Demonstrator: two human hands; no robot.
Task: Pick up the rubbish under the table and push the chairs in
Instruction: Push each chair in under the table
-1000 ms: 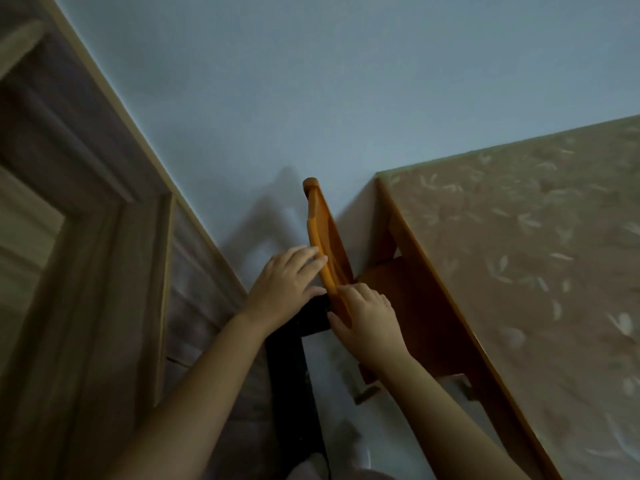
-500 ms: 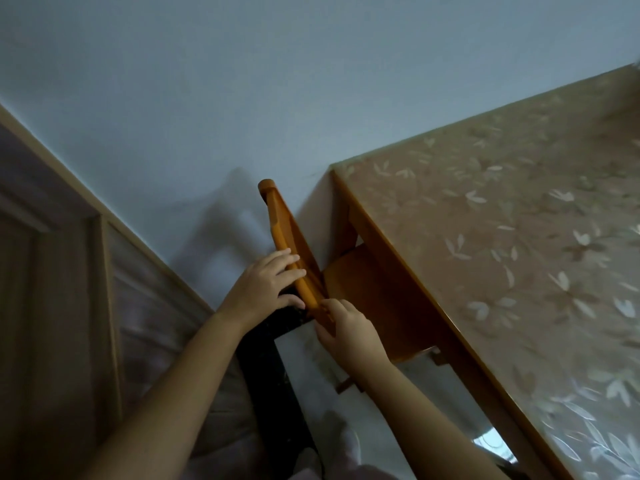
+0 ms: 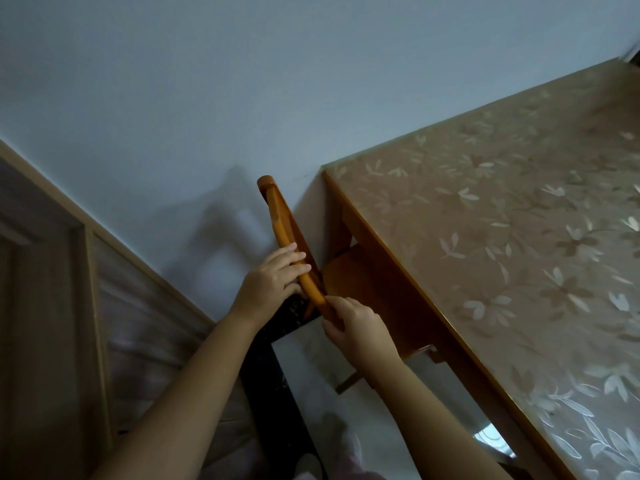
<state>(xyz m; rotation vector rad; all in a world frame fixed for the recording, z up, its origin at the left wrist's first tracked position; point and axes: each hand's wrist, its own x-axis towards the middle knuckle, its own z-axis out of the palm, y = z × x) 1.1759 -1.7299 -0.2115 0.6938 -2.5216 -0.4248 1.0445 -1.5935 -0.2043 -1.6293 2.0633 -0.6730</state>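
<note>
An orange-brown wooden chair [image 3: 280, 216] stands at the end of the table [image 3: 485, 237], its seat [image 3: 356, 278] partly under the tabletop. My left hand [image 3: 273, 278] lies over the top rail of the chair's back, fingers curled across it. My right hand [image 3: 356, 327] grips the near end of the same rail. The table has a wooden frame and a beige cover with a pale leaf pattern. No rubbish shows in this view; most of the floor under the table is hidden.
A plain pale wall [image 3: 242, 81] stands right behind the chair and table. A wooden door with its frame [image 3: 45, 306] fills the left side. A dark strip of threshold [image 3: 273, 393] borders the light floor tiles [image 3: 322, 368] below my arms.
The view has swung to the right and shows more of the tabletop, less of the door. Both hands stay on the chair's top rail, and the seat sits a little further under the table.
</note>
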